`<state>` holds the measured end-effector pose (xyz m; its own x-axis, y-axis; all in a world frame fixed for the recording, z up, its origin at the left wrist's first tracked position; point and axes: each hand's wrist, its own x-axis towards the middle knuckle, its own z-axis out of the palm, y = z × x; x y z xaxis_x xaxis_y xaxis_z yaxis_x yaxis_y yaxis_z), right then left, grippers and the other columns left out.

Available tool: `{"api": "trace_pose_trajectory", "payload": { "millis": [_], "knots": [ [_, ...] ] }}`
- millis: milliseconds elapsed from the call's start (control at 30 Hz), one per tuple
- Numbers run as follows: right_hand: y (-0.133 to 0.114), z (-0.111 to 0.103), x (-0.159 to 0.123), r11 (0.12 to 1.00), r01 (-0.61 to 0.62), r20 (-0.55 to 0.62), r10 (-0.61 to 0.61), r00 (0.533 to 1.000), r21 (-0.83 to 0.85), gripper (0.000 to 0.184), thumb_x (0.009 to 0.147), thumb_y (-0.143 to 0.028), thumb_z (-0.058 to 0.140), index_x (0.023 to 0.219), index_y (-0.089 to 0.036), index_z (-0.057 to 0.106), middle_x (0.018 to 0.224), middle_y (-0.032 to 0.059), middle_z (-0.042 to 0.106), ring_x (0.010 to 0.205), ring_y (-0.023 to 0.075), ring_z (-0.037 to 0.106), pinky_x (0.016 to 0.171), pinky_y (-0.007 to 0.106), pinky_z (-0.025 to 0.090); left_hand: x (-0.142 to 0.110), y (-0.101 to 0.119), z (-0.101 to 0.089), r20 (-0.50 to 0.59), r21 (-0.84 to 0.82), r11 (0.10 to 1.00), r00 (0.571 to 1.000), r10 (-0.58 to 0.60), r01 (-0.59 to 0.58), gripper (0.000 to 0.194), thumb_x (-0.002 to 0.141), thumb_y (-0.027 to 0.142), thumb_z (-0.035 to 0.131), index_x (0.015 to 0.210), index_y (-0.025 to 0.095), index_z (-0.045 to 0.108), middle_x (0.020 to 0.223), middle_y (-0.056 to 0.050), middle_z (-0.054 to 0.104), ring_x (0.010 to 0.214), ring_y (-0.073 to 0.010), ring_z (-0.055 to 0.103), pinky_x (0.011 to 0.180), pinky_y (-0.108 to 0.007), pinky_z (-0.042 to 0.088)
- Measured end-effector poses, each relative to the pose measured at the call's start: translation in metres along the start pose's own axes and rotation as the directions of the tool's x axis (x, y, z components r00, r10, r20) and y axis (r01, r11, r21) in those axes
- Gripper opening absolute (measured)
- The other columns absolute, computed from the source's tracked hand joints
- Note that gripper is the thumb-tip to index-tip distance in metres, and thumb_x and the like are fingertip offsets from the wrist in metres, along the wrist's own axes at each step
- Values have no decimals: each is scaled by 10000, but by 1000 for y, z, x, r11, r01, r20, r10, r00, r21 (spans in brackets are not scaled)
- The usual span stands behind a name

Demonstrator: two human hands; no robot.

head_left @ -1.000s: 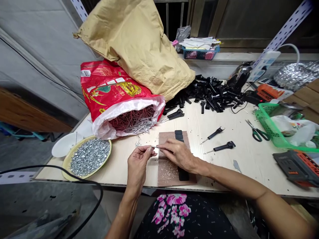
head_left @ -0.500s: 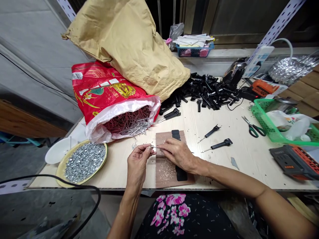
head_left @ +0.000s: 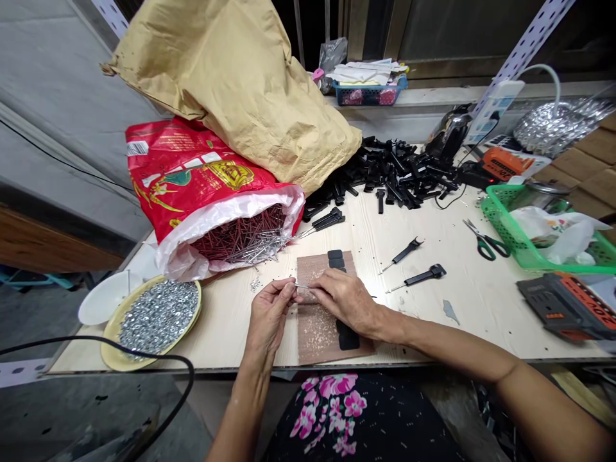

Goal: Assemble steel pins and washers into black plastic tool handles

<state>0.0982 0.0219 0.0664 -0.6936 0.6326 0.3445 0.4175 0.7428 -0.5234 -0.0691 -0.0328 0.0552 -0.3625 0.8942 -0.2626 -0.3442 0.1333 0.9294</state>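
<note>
You hold both hands near the middle of the frame, with a thin metal rod [head_left: 302, 286] running between them above the upper part of a brown board [head_left: 315, 350]. Your left hand [head_left: 268, 316] pinches the rod's left end between thumb and forefinger; your right hand [head_left: 353, 305], palm down, grips the other end in its fingertips, which cover that end. Black pads [head_left: 347, 338] lie in a column on the board, partly hidden under your right hand, and pale crumbs are scattered to their left. At the lower left sits a yellow bowl [head_left: 114, 360] full of small metal washers [head_left: 161, 314], beside a white bowl [head_left: 102, 299]. Left of centre, a red bag [head_left: 192, 170] faces you with its mouth full of dark red and silvery metal pins [head_left: 240, 237], and a tan sack [head_left: 235, 96] leans over it. A heap of black plastic parts [head_left: 402, 170] spreads across the upper centre right. Right of your hands lie two black-handled pieces [head_left: 423, 276] with slim metal shafts; farther right are scissors [head_left: 486, 244] and a green basket [head_left: 510, 240].
</note>
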Motion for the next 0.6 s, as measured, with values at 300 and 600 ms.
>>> {"api": "trace_pose_trajectory", "payload": {
  "millis": [300,600],
  "knots": [
    [12,-1,-7,994,48,-79,-56,995,-95,210,944,-177,411,955,-146,618,859,78,604,842,176,539,741,291,470,-1,-4,12,-11,277,941,978,207,-196,231,735,349,684,879,168,685,744,-14,645,685,-139,623,730,-284,491],
    [22,-8,-8,999,35,-84,-37,996,-26,174,925,-181,460,957,-132,624,855,61,595,808,158,534,710,271,467,11,0,19,83,-100,983,986,-143,151,334,572,260,822,833,123,666,632,5,624,550,-71,583,598,-182,494]
  ]
}}
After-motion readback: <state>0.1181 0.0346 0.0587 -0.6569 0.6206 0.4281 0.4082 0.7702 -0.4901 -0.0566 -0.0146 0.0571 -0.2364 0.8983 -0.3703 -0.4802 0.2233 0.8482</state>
